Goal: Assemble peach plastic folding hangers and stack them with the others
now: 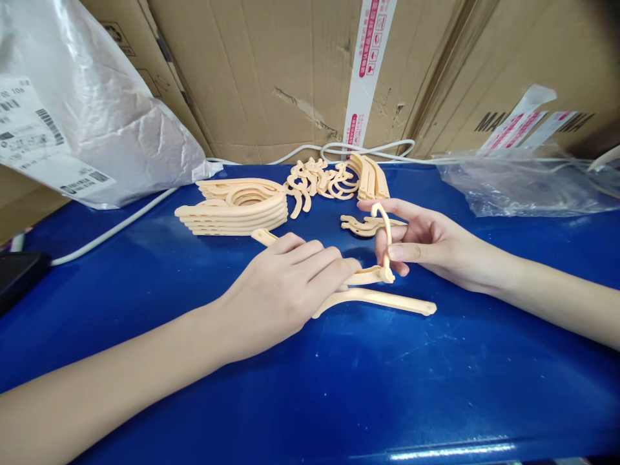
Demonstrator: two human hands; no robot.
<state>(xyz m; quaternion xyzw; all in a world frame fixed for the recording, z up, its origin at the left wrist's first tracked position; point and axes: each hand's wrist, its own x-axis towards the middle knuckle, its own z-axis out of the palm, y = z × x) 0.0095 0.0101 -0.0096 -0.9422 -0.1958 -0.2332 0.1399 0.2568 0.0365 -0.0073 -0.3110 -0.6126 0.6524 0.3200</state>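
My left hand [295, 278] is closed over a beige plastic hanger arm [367, 276], whose far end shows past the knuckles; the middle is hidden under my palm. Between thumb and fingers, my right hand [426, 245] pinches a curved beige hanger hook [387, 236], held upright. The hook's lower end meets the right tip of that arm. A second loose hanger arm [387, 300] lies on the blue table just in front, its left end under my left hand. Behind my right fingers sit a few small curved hanger pieces [361, 226].
A neat stack of hanger arms [232, 216] stands at the back left. Beside it are a heap of hooks [310, 181] and more arms [371, 177]. Clear plastic bag [523, 184] lies back right, a white parcel [97, 110] left, cardboard boxes [271, 77] behind, and a white cable [116, 226] left.
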